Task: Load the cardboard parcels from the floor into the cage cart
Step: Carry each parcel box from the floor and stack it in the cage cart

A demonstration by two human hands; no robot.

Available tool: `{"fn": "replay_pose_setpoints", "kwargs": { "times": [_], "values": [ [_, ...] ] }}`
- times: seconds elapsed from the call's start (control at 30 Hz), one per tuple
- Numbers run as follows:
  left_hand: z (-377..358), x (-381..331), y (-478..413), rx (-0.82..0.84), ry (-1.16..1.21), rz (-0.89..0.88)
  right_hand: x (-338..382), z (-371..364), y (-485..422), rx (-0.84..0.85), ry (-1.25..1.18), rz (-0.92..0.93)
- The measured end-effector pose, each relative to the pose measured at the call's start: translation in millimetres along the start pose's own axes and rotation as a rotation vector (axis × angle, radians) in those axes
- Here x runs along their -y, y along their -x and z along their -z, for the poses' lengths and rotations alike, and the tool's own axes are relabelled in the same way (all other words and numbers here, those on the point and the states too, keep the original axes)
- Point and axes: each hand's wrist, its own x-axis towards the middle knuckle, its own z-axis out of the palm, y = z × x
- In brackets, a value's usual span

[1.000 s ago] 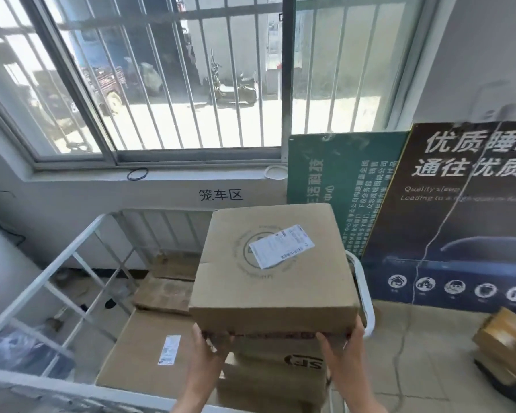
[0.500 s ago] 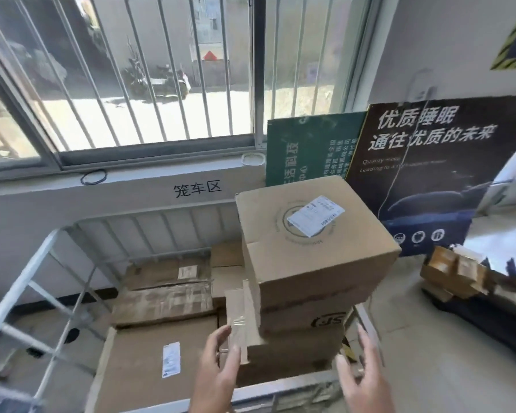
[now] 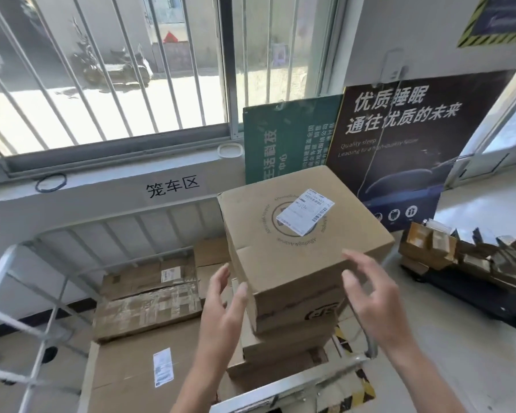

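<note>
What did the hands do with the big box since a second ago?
Both hands, left and right, let go of the big box; it now sits on the stack in the cage cart. The flat parcels beside it stayed put.

Top parcel (image 3: 298,242) sits on stacked parcels (image 3: 286,344) in cage cart (image 3: 9,296).
</note>
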Motion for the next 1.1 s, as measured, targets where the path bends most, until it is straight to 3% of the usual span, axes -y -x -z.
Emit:
{"fn": "replay_pose_setpoints", "kwargs": {
  "times": [0.13,0.17,0.3,0.53,0.7,0.87,1.1],
  "values": [
    [-22.7,-16.5,-59.1,0.053,0.050,0.128,-25.7,31.6,-102.0,-0.215,0.185,-0.024],
    [-27.3,-16.3,-72.2,0.078,0.068,0.171,-33.2,36.8,-126.0,-0.175,0.249,-0.110],
    [-39.0,0.6,-103.3,0.088,0.162,0.254,-54.3,33.1,-182.6,0.267,0.431,-0.460],
    [44.2,-31.8,-121.7,-0.112,0.090,0.212,12.3,-15.4,-180.6,0.313,0.439,-0.266],
    [148.4,-66.2,-102.3,-0.293,-0.062,0.097,86.2,-87.2,-163.1,0.248,0.245,-0.087],
    [256.1,-54.8,-80.5,-0.479,-0.177,0.021,126.0,-196.9,-135.6,0.367,0.045,0.008],
    [375.4,84.9,-70.6,-0.423,-0.162,0.384,83.0,-371.5,-43.4,0.611,0.045,-0.194]
  ]
}}
